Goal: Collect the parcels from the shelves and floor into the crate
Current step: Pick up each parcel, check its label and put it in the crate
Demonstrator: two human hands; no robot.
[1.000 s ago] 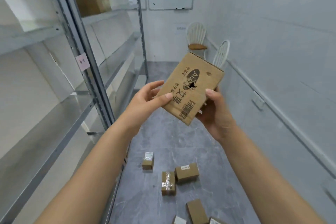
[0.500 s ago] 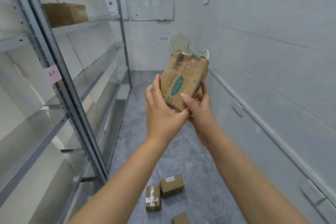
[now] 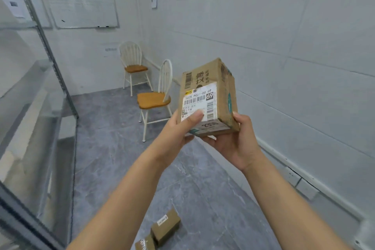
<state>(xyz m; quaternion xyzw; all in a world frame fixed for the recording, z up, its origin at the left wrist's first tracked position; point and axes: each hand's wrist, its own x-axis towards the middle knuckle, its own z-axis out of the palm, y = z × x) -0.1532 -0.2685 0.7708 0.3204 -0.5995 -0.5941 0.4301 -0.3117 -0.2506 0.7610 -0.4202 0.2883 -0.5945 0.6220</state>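
1. Parcel: a brown carton with its white label turned toward the camera. It is held up in the air between both hands, slightly tilted and well above the floor.
2. The left hand grips the lower left edge. Its thumb presses flat on the label. The other fingers are hidden behind the carton, so I cannot tell how they lie.
3. The right hand cradles the lower right corner from beneath. One of its fingers lies up the right-hand face, and the rest curl under the base. Both hands are closed on the parcel, and neither holds anything else.
4. Step in hand, as I judge it: the parcel is picked up and being carried, with the label turned up as if for a look. It is not yet in the crate, and the crate is not in view.
5. The next move calls for turning to find the crate. Both grips should stay on while the carton is lowered in, then the fingers can loosen.
6. On the floor near the bottom edge lie a plain box and a taped box. They touch each other and are not yet collected.
7. The shelves stand blurred at the left, and I cannot tell whether they hold anything. Two chairs stand by the far wall.
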